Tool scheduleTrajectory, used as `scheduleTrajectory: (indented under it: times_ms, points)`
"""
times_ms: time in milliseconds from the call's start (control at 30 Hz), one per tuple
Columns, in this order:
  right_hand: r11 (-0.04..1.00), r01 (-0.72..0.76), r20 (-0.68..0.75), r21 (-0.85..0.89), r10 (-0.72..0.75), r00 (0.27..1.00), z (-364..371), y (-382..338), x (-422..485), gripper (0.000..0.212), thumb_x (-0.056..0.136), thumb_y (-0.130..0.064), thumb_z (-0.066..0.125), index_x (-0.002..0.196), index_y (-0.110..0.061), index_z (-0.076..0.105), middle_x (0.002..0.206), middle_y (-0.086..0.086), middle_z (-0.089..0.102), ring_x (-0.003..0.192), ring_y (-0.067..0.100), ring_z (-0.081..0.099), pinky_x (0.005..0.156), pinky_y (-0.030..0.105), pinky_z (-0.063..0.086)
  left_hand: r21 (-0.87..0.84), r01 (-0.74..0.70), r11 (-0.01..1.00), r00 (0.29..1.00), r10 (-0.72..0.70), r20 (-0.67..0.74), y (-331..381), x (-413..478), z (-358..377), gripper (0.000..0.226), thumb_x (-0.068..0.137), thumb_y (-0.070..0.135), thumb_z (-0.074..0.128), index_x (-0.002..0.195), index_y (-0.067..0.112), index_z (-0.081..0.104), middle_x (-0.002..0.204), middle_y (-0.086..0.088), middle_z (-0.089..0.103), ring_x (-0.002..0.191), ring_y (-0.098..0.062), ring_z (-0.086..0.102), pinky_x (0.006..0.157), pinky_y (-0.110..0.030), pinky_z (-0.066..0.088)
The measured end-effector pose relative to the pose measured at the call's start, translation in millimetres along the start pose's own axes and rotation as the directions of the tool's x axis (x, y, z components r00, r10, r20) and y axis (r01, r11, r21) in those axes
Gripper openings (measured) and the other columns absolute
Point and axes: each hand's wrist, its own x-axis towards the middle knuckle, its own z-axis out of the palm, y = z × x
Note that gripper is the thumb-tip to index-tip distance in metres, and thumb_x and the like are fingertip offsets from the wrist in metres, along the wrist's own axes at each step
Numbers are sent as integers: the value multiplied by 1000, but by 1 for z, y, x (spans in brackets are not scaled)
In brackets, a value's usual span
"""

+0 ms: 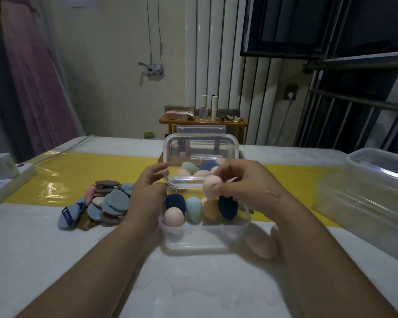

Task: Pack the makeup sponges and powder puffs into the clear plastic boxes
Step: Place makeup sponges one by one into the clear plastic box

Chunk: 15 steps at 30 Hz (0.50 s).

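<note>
Pinching a pale pink sponge [212, 186] between thumb and fingertips, the right hand [246, 184] holds it just above the open clear box [205, 235], over the middle of the row of sponges already inside. The sponge sits at the hand's left edge, its rounded end pointing down toward the box. The left hand [147, 191] rests against the box's left side with fingers loosely spread, the fingertips touching the edge of the raised lid [201, 150]; it grips nothing firmly that can be seen.

Inside the box stand a dark blue sponge [175, 201], a pink one [174, 216] in front of it, a light teal one [193, 208], an orange one [210, 210] and another dark blue one [228, 207]. More sponges show through the upright lid behind. A loose pink sponge [261, 245] lies on the table [55, 260] just right of the box, beside the right forearm.

A heap of flat powder puffs [104, 203] in blue, grey and brown lies left of the left hand. Larger clear boxes [372, 196] sit well apart at the right edge.
</note>
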Motion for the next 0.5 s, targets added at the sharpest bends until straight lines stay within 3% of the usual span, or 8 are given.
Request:
scheduleTrajectory:
  times_ms: [133,300,500]
  points:
    - [993,6,73,-118,3,997,15,0,1,23,78,-25,79,99,-26,70,88,-9,72,85,8,67,78,32,60,47,-10,999,1000,10,-6,-3,5,-3,48,90,-12,42,119,20,62,112,0,63,63,-3,68,46,-20,50]
    - [970,-25,144,-243,62,988,24,2,1,22,78,-32,79,87,-33,59,80,-6,72,77,12,67,64,29,57,55,-14,998,1000,14,-8,-3,5,-3,49,90,-13,41,118,21,62,111,3,62,62,0,67,47,-19,51]
    - [923,34,175,-384,37,984,32,1,0,21,76,-37,79,81,-29,60,83,-8,70,78,11,66,68,32,59,20,-21,1000,1000,21,-2,-3,5,-3,45,91,-12,41,119,17,61,109,2,62,59,0,67,47,-20,52]
